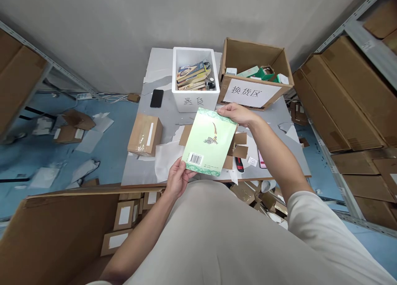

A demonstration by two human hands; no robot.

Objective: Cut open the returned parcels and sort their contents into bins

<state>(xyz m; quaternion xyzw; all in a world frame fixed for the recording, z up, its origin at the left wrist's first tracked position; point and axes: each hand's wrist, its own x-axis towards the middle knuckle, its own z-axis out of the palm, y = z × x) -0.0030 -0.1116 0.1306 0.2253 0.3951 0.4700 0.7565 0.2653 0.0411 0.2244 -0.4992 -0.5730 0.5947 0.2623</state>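
In the head view, both hands grip a green book [208,148] — left hand [178,180] pinching its lower left corner, right hand [238,113] its upper right. It hangs tilted above an open carton [240,139] on the surface [170,125], near the white bin [194,102].

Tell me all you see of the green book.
The pale green book looks like a thin, closed paperback, barcoded face toward the camera. Darker patterned bands edge top and bottom; a feather-like drawing sits near the middle, the barcode lower left. Turned slightly clockwise, it partly hides an open carton, held by the left hand at its lower-left corner, the right hand near its upper-right.
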